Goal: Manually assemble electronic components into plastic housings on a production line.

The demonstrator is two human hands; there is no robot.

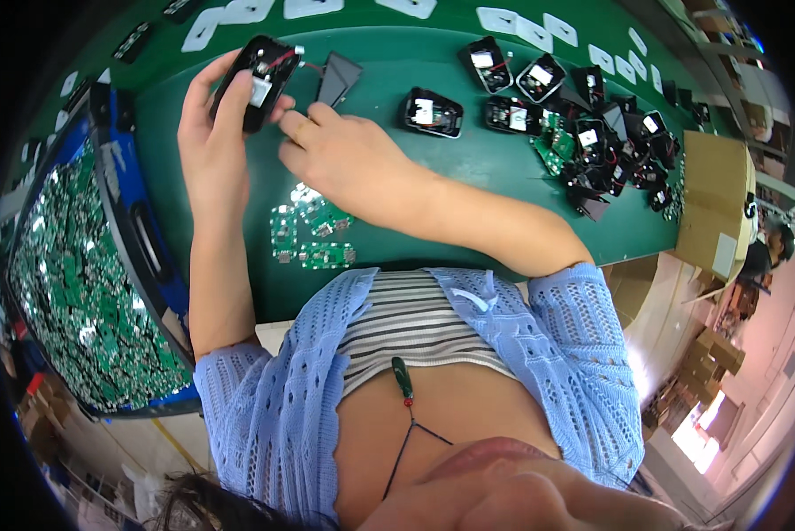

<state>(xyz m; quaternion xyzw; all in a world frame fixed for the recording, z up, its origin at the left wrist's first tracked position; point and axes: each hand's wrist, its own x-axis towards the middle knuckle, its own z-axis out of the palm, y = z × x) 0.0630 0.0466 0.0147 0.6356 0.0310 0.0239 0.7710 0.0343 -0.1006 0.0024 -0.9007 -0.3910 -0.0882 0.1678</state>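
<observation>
1. Left hand [216,126] is clamped on black casing [265,78], beyond the loose green boards [328,257].
2. Right hand [349,159] is beyond these boards also; its grip I cannot tell.
3. Probably wiring step; next move calls for steady casing.

The black casing [268,78] tilts, wires [282,58] (apparently red) exposed.

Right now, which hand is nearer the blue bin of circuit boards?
Left. The left hand, gripping a black casing, is right of the blue bin; the right hand is farther right.
</observation>
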